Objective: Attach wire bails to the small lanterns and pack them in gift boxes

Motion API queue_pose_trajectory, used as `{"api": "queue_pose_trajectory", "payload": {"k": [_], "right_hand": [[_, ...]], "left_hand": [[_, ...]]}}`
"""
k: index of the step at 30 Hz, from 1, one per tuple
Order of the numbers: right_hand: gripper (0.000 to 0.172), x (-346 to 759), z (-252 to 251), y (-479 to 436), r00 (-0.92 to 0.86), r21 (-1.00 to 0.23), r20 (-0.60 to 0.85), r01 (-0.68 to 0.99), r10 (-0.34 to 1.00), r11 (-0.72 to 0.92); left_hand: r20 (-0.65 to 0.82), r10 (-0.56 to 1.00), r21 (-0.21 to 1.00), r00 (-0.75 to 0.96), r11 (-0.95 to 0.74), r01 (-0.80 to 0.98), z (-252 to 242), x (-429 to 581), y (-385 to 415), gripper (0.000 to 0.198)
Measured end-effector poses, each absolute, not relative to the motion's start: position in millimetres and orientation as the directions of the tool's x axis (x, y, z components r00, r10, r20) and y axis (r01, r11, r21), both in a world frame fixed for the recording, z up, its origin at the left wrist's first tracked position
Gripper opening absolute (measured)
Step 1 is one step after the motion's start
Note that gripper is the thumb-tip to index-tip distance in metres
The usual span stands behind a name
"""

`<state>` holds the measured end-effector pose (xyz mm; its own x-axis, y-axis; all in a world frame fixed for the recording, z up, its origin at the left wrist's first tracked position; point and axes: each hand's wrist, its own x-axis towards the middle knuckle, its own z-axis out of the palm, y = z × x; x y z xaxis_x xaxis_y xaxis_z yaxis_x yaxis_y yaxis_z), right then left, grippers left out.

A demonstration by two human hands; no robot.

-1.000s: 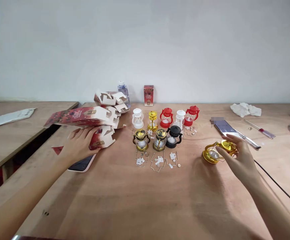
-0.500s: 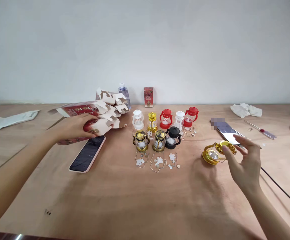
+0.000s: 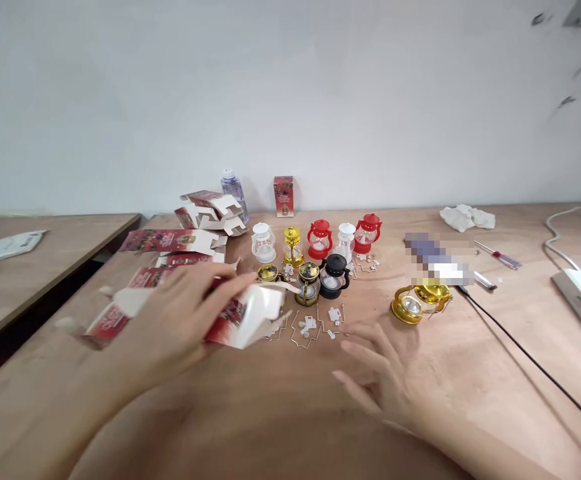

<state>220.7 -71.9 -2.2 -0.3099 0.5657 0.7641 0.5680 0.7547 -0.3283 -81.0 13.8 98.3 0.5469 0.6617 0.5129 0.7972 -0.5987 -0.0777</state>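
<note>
My left hand [image 3: 185,317] is closed on a small red carton [image 3: 233,323] with white flaps open at its right end. The carton hides part of a dark gold lantern [image 3: 268,272]. To the right, my right hand [image 3: 377,373] hovers over the wooden table with fingers apart and holds nothing. Beyond it a shiny gold lantern [image 3: 413,305] leans on the tabletop. A black lantern [image 3: 333,277] and another dark gold lantern [image 3: 307,283] stand ahead, with bent wires and small white parts [image 3: 307,325] in front of them.
Behind stand white [image 3: 263,243], gold [image 3: 293,247] and red lanterns [image 3: 319,240]. More open cartons [image 3: 165,241] lie at left, one blurred [image 3: 107,323]. A bottle [image 3: 234,193] and upright red box [image 3: 283,197] are near the wall. A screwdriver [image 3: 505,259] and black cable [image 3: 530,357] lie right.
My left hand has lifted a carton from the pile and carried it right; the other cartons have spread out. My right hand has left the gold lantern and moved left.
</note>
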Motion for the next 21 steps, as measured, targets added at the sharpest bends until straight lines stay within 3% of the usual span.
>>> {"api": "queue_pose_trajectory", "payload": {"k": [3, 6, 12, 17, 21], "right_hand": [[0.052, 208.8, 10.3, -61.1, -0.339, -0.308, 0.757, 0.570, 0.559, 0.762], [0.043, 200.8, 25.1, -49.6, -0.298, -0.324, 0.772, 0.576, 0.562, 0.750], [0.023, 195.2, 35.1, -46.2, -0.301, -0.469, 0.697, 0.496, 0.651, 0.731], [0.035, 203.7, 20.2, -57.2, -0.363, -0.481, 0.678, 0.439, 0.639, 0.759], [0.051, 206.7, 14.0, -63.4, -0.363, -0.582, 0.643, 0.340, 0.674, 0.739]], "left_hand": [[0.653, 0.445, -0.172, 0.613, -0.701, 0.692, 90.0, -42.8, 12.4, 0.036], [0.755, 0.217, -0.296, 0.619, -0.729, 0.617, 80.3, -20.6, 16.3, 0.035], [0.861, 0.130, -0.269, 0.492, -0.705, 0.656, 48.9, -6.7, 16.2, 0.030], [0.893, 0.089, -0.253, 0.440, -0.710, 0.657, 33.2, -8.0, 6.0, 0.026], [0.873, 0.005, -0.323, 0.488, -0.743, 0.585, 15.1, -10.9, -3.8, 0.024]]}}
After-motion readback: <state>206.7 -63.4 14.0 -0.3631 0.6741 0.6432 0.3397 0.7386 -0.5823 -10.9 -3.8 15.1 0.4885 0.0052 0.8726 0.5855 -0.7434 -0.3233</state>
